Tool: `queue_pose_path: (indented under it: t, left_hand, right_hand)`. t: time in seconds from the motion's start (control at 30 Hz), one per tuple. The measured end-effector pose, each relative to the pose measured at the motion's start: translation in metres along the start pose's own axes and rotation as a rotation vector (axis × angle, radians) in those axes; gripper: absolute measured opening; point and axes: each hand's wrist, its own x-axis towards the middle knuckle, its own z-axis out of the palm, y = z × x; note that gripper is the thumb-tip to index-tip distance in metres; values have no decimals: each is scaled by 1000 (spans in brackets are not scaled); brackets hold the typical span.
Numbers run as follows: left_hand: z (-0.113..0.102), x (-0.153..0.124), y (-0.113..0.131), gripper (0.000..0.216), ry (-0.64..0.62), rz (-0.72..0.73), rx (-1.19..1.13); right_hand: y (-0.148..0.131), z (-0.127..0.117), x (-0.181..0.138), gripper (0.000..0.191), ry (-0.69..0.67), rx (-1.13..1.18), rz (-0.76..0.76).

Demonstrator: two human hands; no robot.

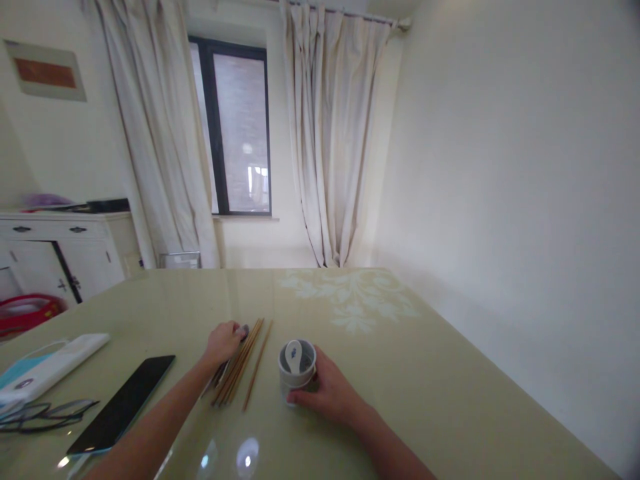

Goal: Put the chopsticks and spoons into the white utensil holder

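Note:
My right hand (333,393) is wrapped around the side of a white cup-shaped utensil holder (293,387) standing on the table. Inside it rests a white soup spoon (294,356) with a small dark mark on its bowl. To the left, my left hand (223,343) has its fingers closed at the rounded metal end of what looks like a spoon (243,332); its handle is partly hidden. Beside that hand lies a bundle of wooden chopsticks (239,370). A single chopstick (258,367) lies apart, between the bundle and the holder.
A dark-screened tablet or phone (123,403) lies at left with a cable attached. Near it are eyeglasses (47,415) and a white power strip (65,363). The glossy table (450,400) runs along a wall at right. A white cabinet (90,250) stands behind at left.

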Motion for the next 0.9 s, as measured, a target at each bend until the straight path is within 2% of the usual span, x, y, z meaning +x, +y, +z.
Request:
queue_pose_path:
  t: [0.13,0.2,0.27,0.33,0.53,0.67,0.77,0.9]
  left_hand:
    - [-12,-14,35,33,9,145,-105]
    - [-18,-30,60,38,-68,275,-185]
    - [-24,-49,84,43,-222,465,-257]
    - [-27,-66,101,39,-276,545,-186]
    - [-25,-87,116,18,-229,553,124]
    - [-24,-91,119,13,-195,586,167]
    - [-30,-91,122,15,-139,585,-15]
    - [-51,-72,118,37,-60,476,-491]
  right_hand:
    - [3,0,0,81,-5,-9,-15]
    - [4,1,0,83,-3,-9,-22]
    - [6,2,0,84,5,16,-17]
    - [6,3,0,86,9,46,-3]
    - [4,3,0,85,5,78,-1]
    - [4,3,0,86,17,69,13]
    - [3,2,0,84,19,48,13]
    - [0,0,0,79,6,12,6]
